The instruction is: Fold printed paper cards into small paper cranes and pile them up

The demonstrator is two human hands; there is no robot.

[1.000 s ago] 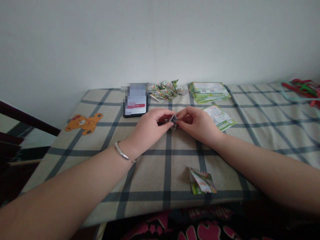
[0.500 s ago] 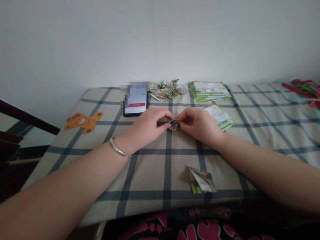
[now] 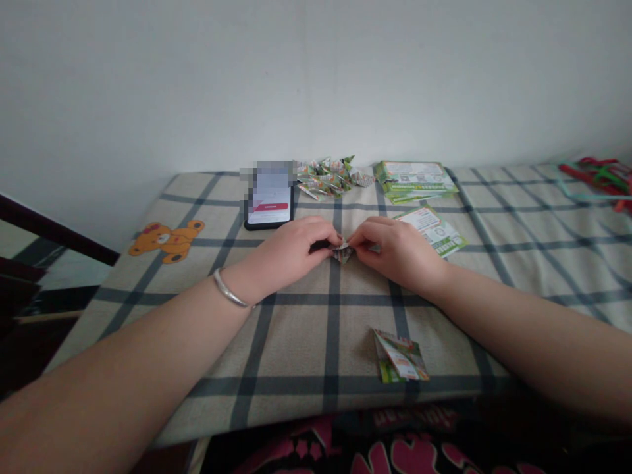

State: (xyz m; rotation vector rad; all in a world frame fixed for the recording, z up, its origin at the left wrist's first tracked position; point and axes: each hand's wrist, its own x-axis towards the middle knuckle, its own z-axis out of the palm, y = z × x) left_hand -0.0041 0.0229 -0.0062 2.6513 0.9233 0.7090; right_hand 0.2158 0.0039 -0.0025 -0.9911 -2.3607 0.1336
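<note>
A small folded paper piece [image 3: 342, 252] lies low against the checked cloth [image 3: 296, 329], pinched from both sides. My left hand [image 3: 291, 250] grips its left side with closed fingers; a silver bangle [image 3: 228, 291] sits on that wrist. My right hand [image 3: 395, 249] pinches its right side, fingers curled. Most of the piece is hidden between my fingertips. A partly folded green leaflet [image 3: 399, 357] rests nearer to me, close to the front edge.
A phone [image 3: 269, 201] lies screen-up behind my hands. A heap of folded paper pieces [image 3: 328, 176] and a stack of green leaflets [image 3: 412, 179] sit by the wall, one loose leaflet [image 3: 434, 228] beside my right hand. Red and green cords [image 3: 600, 174] lie far right.
Both hands have lowered the folded piece from upright to nearly flat on the cloth, and my fingers have closed tighter over it.
</note>
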